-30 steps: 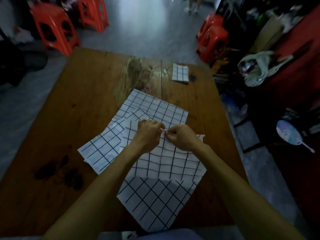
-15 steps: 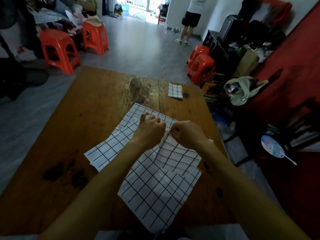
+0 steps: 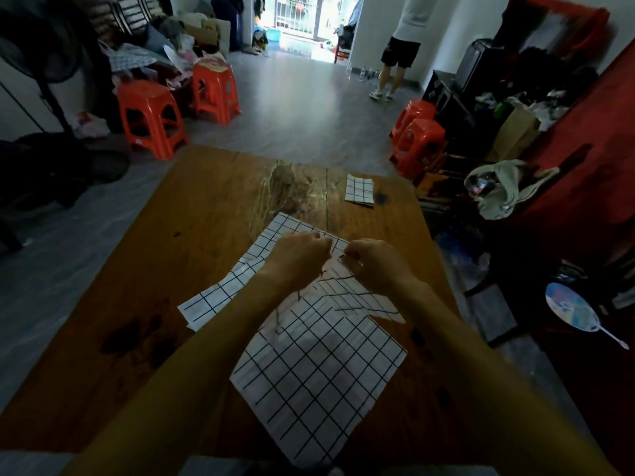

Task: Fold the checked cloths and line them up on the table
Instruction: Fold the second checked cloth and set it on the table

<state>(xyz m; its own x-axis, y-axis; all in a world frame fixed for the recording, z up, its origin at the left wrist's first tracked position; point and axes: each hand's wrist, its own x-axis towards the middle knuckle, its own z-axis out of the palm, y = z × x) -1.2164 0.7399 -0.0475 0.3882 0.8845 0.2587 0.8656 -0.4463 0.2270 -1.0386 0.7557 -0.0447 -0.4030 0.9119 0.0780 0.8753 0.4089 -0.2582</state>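
Both hands pinch the same far edge of the top checked cloth: left hand and right hand sit nearly knuckle to knuckle, fingers curled onto the fabric, edge raised off the table. Exact fingertip contact is hidden behind the knuckles.

Risks from here, my read:
- The two pinch points are close together, so the corners on each side hang free. They'll likely droop and the fold lands skewed.
- The cloth is diagonal to the table edge, with its near corner hanging over the near edge. Pull too far and it can slide off toward the person.
- It overlaps the lower cloths. Friction could drag one along or pick up two layers at once.

Position: the held cloth runs from the grip back toward the person, mostly flat, rippled just below the hands. The lower cloths stick out to the left and on the far side of the hands. One folded cloth already sits at the far right of the table, well apart from the pile.
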